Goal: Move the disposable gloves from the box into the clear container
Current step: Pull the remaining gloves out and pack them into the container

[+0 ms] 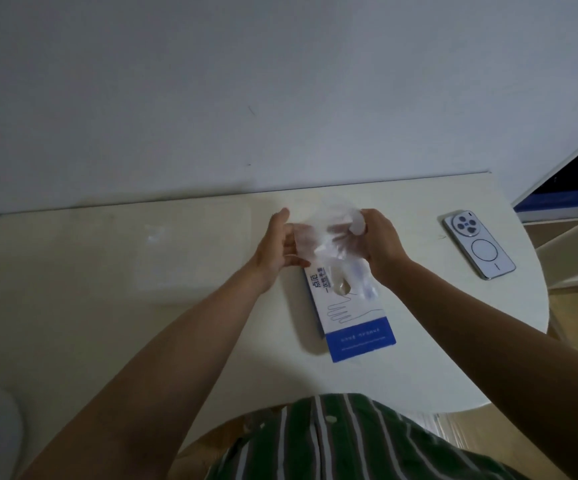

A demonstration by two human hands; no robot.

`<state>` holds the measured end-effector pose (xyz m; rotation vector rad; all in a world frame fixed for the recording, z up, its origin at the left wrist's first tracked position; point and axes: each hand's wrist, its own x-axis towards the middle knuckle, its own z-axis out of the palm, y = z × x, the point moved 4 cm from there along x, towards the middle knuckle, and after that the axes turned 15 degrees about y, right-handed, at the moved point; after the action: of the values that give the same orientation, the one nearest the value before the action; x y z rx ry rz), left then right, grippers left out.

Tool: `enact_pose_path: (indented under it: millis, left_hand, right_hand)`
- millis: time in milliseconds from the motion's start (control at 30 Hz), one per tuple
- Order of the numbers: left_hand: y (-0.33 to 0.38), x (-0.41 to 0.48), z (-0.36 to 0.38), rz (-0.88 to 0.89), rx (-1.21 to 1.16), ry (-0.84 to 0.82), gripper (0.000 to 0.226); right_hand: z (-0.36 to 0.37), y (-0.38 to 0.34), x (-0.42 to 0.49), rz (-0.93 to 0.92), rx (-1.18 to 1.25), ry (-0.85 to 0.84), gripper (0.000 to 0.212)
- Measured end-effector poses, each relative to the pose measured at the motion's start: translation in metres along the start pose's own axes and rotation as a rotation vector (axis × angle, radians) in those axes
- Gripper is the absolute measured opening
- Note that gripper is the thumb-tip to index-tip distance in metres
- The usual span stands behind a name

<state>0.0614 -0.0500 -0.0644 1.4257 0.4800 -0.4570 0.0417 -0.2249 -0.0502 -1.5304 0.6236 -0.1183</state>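
Against a plain pale wall, a white table with a rounded right end fills the middle of the view. On its left half sits the clear container, a wide, shallow, see-through box whose outline is faint against the tabletop; what lies inside it cannot be made out. Near the lower edge of the view is the person's green striped shirt, and both bare forearms reach forward from it over the table.

The box, white with a blue band at its near end and a drawn hand on top, lies flat on the table to the right of the container, its long side running away from the person. A phone lies camera-side up, well apart from it, toward the table's right end.

Above the far end of the box, the two hands hold a thin, crumpled disposable glove stretched between them. The left hand has its fingers curled onto the glove's left edge, thumb raised above it. The right hand is closed around the right side, with a bunch of film poking out past its fingers. The glove's lower part trails down to the box opening.
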Motion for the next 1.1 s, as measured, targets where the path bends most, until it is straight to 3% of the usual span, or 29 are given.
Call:
enact_pose_path:
  millis: [67, 133, 200, 267, 400, 500, 600, 667, 767, 833, 900, 1000, 1100]
  left_hand:
    - [0.01, 0.0, -0.008, 0.018, 0.028, 0.027, 0.056]
    - [0.02, -0.002, -0.017, 0.083, 0.067, 0.093, 0.03]
    - [0.027, -0.007, -0.028, 0.134, 0.018, 0.172, 0.01]
    - [0.033, -0.009, -0.045, 0.21, -0.005, 0.269, 0.007]
    - [0.043, -0.003, -0.091, 0.528, 0.389, 0.525, 0.011]
    - [0.044, -0.003, -0.131, 0.644, 0.568, 0.604, 0.012]
    - [0.044, -0.003, -0.166, 0.661, 0.685, 0.657, 0.017]
    - [0.042, -0.002, -0.185, 0.675, 0.725, 0.682, 0.019]
    - [0.039, -0.001, -0.203, 0.676, 0.76, 0.681, 0.021]
    - [0.039, 0.001, -0.209, 0.665, 0.8, 0.678, 0.023]
    - [0.039, 0.004, -0.216, 0.645, 0.841, 0.679, 0.025]
    - [0.039, 0.008, -0.223, 0.608, 0.884, 0.681, 0.03]
    - [0.039, 0.009, -0.226, 0.653, 1.039, 0.738, 0.048]
  right_hand:
    - [0.01, -0.003, -0.008, -0.047, 0.031, -0.103, 0.025]
    - [0.022, -0.004, -0.012, -0.04, 0.029, -0.185, 0.033]
    - [0.039, -0.008, -0.017, 0.104, 0.149, -0.261, 0.015]
    - [0.058, -0.011, -0.024, 0.198, 0.114, -0.282, 0.024]
    - [0.081, -0.007, -0.032, 0.134, -0.068, -0.294, 0.017]
    - [0.091, -0.014, -0.03, 0.104, 0.061, -0.106, 0.032]
    - [0.101, -0.039, -0.03, -0.121, 0.16, 0.124, 0.029]
    - [0.118, -0.055, -0.04, -0.322, 0.102, 0.155, 0.027]
    - [0.163, -0.067, -0.061, -0.51, -0.041, -0.044, 0.027]
    - [0.197, -0.059, -0.072, -0.48, -0.173, -0.308, 0.025]
    - [0.225, -0.031, -0.073, -0.441, -0.474, -0.498, 0.022]
    - [0.243, 0.01, -0.065, -0.351, -0.818, -0.551, 0.039]
    - [0.255, 0.03, -0.063, -0.218, -0.812, -0.556, 0.052]
